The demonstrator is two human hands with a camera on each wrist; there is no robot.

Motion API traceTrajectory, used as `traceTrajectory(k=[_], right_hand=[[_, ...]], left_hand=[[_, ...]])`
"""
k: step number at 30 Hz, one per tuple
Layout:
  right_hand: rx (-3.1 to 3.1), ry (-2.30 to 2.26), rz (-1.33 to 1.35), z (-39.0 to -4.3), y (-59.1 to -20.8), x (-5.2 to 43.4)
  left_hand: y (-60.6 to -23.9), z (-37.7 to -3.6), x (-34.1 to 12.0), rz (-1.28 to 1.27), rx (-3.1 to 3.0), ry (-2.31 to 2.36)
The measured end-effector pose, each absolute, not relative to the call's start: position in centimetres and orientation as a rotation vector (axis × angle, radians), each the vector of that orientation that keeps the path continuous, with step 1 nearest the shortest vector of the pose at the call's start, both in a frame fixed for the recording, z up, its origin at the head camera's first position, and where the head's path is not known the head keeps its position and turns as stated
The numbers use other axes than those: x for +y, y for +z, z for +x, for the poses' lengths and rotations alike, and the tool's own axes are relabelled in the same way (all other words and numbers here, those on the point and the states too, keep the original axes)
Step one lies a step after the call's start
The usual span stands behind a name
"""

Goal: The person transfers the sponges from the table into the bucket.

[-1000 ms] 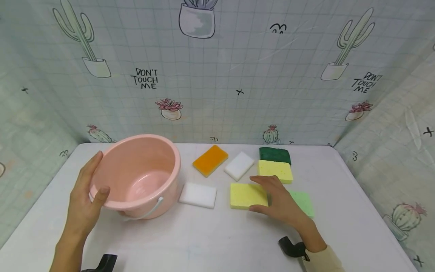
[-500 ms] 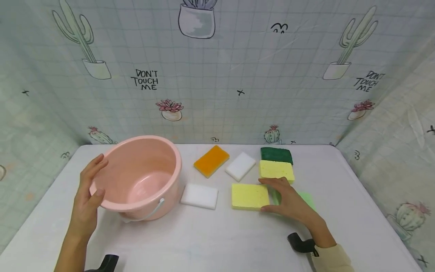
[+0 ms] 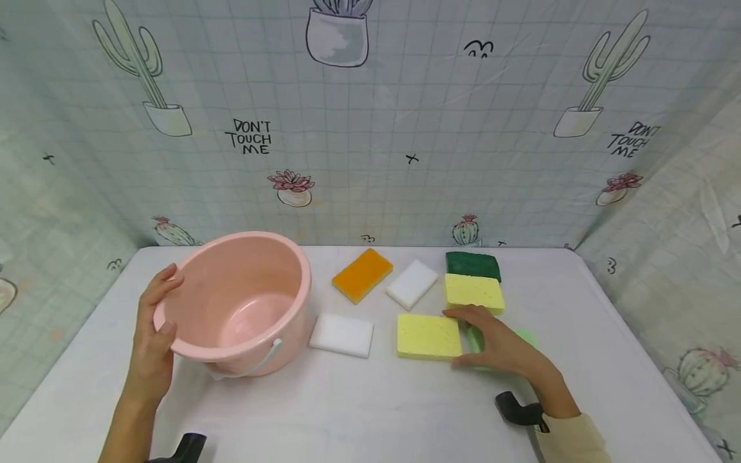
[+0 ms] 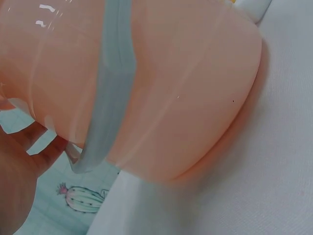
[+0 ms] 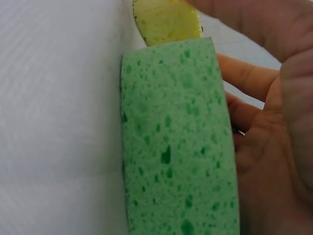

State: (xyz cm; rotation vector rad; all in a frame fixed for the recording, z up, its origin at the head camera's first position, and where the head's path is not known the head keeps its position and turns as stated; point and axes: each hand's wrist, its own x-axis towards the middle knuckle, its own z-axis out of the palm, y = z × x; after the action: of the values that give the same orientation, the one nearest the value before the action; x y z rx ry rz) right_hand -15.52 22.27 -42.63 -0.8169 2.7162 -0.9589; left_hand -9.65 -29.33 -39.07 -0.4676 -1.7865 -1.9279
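My left hand holds the rim of a pink bucket on its left side, with the thumb over the rim. The bucket tilts towards me; its pale handle hangs down its side. My right hand arches over a light green sponge, thumb and fingers spread apart. Seen from the right wrist, the green sponge lies on the table between thumb and fingers; whether they touch it I cannot tell. A yellow sponge sits just left of my right fingertips.
Behind my right hand lie another yellow sponge and a dark green one. An orange sponge and two white sponges are between the bucket and the yellow ones. A patterned cloth hangs behind the white table.
My right hand has moved right, from the right end of the near yellow sponge to over the light green sponge. My left hand stays on the bucket rim.
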Motion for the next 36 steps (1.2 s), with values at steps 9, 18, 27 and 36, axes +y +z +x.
traceTrajectory(k=[9,18,27,36], right_hand=[[2.737,-0.904,-0.819,-15.6,-43.0,22.0],[2.775,-0.976,-0.918,-15.8,-43.0,22.1],[2.733,-1.117,-0.968,-15.5,-42.1,22.2],[2.678,-1.243,-0.988,-15.0,-40.4,21.8]], left_hand=[[-39.1,-9.5,-29.5,-0.470,-1.787,-1.922],[-39.1,-9.7,-29.4,-0.501,-1.772,-1.906],[-39.1,-9.5,-29.2,-0.486,-1.772,-1.907],[-39.3,-9.5,-29.1,-0.460,-1.787,-1.911]])
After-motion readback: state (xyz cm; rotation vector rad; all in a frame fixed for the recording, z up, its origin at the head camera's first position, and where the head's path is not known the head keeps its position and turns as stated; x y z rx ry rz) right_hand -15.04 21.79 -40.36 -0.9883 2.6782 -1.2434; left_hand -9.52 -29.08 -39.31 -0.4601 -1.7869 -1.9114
